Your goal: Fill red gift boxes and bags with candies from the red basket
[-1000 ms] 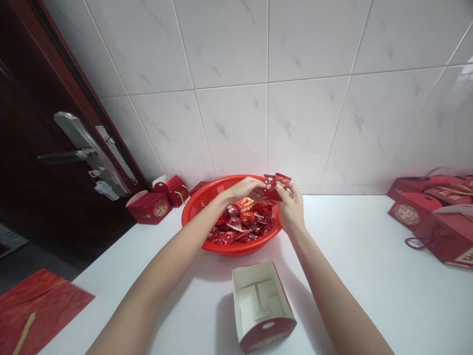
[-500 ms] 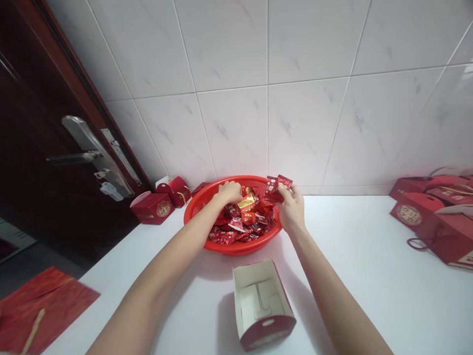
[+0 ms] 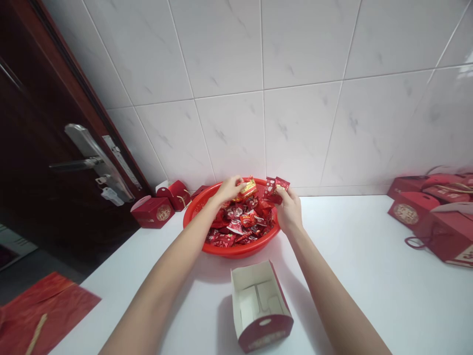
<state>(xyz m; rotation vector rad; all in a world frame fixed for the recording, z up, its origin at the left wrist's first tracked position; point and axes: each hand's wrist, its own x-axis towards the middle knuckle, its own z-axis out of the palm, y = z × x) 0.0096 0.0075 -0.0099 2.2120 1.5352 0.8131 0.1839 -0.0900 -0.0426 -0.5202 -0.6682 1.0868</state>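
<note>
Over the red basket [image 3: 236, 252], your left hand [image 3: 229, 189] pinches a gold-wrapped candy [image 3: 249, 187]; your right hand [image 3: 289, 209] grips red packets [image 3: 277, 186] above its rim. Held by their edges, those could slip free if your fingertips loosen while adding more.

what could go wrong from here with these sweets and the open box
The right hand pinches red packets near the basket's rim, so one might slip out and land outside it. The left hand holds a gold-wrapped sweet by one end, and could drop it back onto the pile. The open box stands in front of the basket, where a forearm might knock it.
</note>
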